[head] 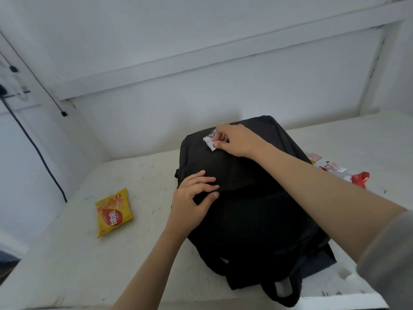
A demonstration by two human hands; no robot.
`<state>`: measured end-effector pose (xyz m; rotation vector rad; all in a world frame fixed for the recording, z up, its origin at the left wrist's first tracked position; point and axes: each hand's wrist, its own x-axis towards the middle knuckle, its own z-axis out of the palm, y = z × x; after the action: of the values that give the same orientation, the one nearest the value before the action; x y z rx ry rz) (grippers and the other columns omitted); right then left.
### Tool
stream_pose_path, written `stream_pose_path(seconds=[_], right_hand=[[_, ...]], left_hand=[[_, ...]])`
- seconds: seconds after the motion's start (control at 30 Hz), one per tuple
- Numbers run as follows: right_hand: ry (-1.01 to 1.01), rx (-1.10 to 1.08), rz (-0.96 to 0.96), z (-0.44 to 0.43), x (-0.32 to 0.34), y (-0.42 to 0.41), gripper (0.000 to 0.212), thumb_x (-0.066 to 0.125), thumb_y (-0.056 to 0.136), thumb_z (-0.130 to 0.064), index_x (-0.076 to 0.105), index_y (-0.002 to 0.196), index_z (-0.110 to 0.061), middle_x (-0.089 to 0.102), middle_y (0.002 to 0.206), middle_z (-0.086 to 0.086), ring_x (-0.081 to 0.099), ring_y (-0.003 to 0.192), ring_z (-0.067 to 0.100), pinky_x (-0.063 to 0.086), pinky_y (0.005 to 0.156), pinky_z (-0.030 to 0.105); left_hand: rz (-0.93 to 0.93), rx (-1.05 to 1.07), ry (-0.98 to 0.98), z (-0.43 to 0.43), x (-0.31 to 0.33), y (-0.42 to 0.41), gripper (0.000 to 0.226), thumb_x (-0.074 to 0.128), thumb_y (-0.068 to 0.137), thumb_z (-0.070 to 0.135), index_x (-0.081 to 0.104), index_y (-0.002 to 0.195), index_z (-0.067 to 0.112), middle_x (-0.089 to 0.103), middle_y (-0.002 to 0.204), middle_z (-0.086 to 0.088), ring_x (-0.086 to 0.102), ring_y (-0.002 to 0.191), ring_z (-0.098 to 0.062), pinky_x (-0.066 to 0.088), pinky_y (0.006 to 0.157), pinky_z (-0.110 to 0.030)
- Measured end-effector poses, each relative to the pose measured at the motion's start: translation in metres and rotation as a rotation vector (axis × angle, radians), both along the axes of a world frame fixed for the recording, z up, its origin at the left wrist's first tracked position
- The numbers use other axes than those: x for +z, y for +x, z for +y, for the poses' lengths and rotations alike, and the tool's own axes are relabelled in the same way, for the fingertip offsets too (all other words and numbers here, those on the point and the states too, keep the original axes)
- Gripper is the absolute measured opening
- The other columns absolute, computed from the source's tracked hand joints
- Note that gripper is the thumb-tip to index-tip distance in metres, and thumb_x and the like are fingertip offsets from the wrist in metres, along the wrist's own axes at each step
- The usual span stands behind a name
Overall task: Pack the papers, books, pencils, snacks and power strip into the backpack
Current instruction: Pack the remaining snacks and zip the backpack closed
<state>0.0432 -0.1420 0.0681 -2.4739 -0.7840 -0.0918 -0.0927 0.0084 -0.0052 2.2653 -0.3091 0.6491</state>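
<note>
A black backpack (252, 211) lies flat on the white table (67, 265), straps toward me. My right hand (237, 140) pinches a small white-and-red snack packet (211, 140) against the backpack's far top part. My left hand (194, 195) pinches a fold of the backpack's black fabric near its left side. A yellow snack packet (114, 212) lies on the table left of the backpack. More white-and-red snack packets (335, 170) lie on the table to the right, partly hidden behind my right forearm.
A white wall and a white shelf beam (201, 61) close off the back. Black cables (33, 139) hang along the left wall beside the table's left edge. The table's front edge runs just below the backpack straps.
</note>
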Motion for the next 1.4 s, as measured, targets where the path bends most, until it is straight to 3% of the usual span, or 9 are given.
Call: stream_pose_path(seconds=[0.27, 0.47, 0.6, 0.77, 0.93, 1.13, 1.27, 1.33, 1.4], right_hand=[[0.14, -0.115, -0.134, -0.021, 0.002, -0.014, 0.014, 0.06, 0.088, -0.015, 0.061, 0.102, -0.018, 0.057, 0.098, 0.003, 0.053, 0.092, 0.017, 0.038, 0.075, 0.026], [0.274, -0.168, -0.183, -0.049, -0.004, -0.033, 0.024, 0.062, 0.088, -0.013, 0.068, 0.111, -0.017, 0.062, 0.1, -0.003, 0.051, 0.088, 0.007, 0.034, 0.076, 0.014], [0.488, -0.27, -0.264, -0.07, -0.013, -0.064, 0.024, 0.067, 0.085, -0.012, 0.07, 0.108, -0.019, 0.063, 0.096, -0.003, 0.056, 0.081, 0.004, 0.038, 0.073, 0.001], [0.728, -0.294, -0.425, -0.082, -0.031, -0.12, 0.025, 0.068, 0.084, -0.008, 0.068, 0.108, -0.015, 0.064, 0.096, -0.003, 0.059, 0.088, 0.004, 0.045, 0.081, 0.012], [0.524, -0.13, -0.481, -0.084, -0.05, -0.15, 0.022, 0.069, 0.083, -0.007, 0.071, 0.105, -0.011, 0.063, 0.093, 0.001, 0.058, 0.088, 0.005, 0.046, 0.081, 0.013], [0.03, -0.269, -0.388, -0.067, -0.057, -0.144, 0.016, 0.068, 0.077, -0.005, 0.069, 0.093, -0.008, 0.063, 0.092, 0.007, 0.063, 0.078, 0.029, 0.053, 0.053, 0.036], [-0.037, -0.119, -0.341, -0.057, -0.052, -0.158, 0.042, 0.041, 0.09, -0.033, 0.06, 0.122, -0.014, 0.061, 0.119, 0.009, 0.06, 0.104, 0.028, 0.051, 0.086, 0.036], [-0.105, -0.046, -0.162, -0.055, -0.053, -0.163, 0.061, 0.02, 0.094, -0.051, 0.039, 0.143, -0.02, 0.034, 0.151, 0.008, 0.033, 0.138, 0.026, 0.024, 0.112, 0.034], [-0.122, 0.005, 0.001, -0.055, -0.055, -0.16, 0.076, 0.001, 0.085, -0.064, 0.015, 0.15, -0.027, -0.001, 0.159, -0.001, -0.002, 0.146, 0.016, -0.001, 0.116, 0.031]], left_hand=[[-0.004, 0.025, 0.227, -0.003, 0.017, 0.007, 0.034, 0.063, 0.07, 0.058, 0.07, 0.093, 0.034, 0.061, 0.099, 0.024, 0.051, 0.105, 0.001, 0.03, 0.095, -0.016], [-0.031, -0.046, 0.281, -0.019, 0.031, 0.022, 0.018, 0.075, 0.073, 0.039, 0.074, 0.089, 0.032, 0.065, 0.097, 0.017, 0.052, 0.098, -0.003, 0.037, 0.091, -0.028], [-0.043, -0.009, 0.065, -0.026, 0.042, 0.029, 0.008, 0.077, 0.074, 0.02, 0.075, 0.078, 0.027, 0.068, 0.084, 0.017, 0.059, 0.089, -0.003, 0.046, 0.089, -0.035], [-0.001, 0.06, -0.268, -0.032, 0.065, 0.039, 0.025, 0.074, 0.075, 0.007, 0.07, 0.073, 0.032, 0.069, 0.084, 0.013, 0.065, 0.085, -0.007, 0.051, 0.087, -0.032], [-0.049, 0.05, -0.354, -0.041, 0.086, 0.044, 0.022, 0.074, 0.077, 0.006, 0.069, 0.073, 0.027, 0.068, 0.081, 0.012, 0.064, 0.078, -0.001, 0.049, 0.078, -0.017], [-0.175, 0.019, -0.233, -0.046, 0.093, 0.041, 0.016, 0.075, 0.076, 0.009, 0.071, 0.08, 0.025, 0.067, 0.083, 0.012, 0.064, 0.083, -0.005, 0.049, 0.083, -0.02], [-0.186, 0.031, -0.212, -0.044, 0.095, 0.037, 0.018, 0.075, 0.075, 0.009, 0.071, 0.081, 0.026, 0.067, 0.084, 0.013, 0.065, 0.086, -0.01, 0.05, 0.087, -0.029], [-0.197, 0.032, -0.179, -0.044, 0.096, 0.035, 0.016, 0.075, 0.075, 0.01, 0.072, 0.083, 0.025, 0.066, 0.084, 0.014, 0.065, 0.087, -0.011, 0.051, 0.088, -0.032], [-0.197, 0.029, -0.156, -0.045, 0.097, 0.034, 0.015, 0.075, 0.076, 0.011, 0.072, 0.084, 0.024, 0.065, 0.084, 0.015, 0.064, 0.087, -0.009, 0.05, 0.088, -0.029]])
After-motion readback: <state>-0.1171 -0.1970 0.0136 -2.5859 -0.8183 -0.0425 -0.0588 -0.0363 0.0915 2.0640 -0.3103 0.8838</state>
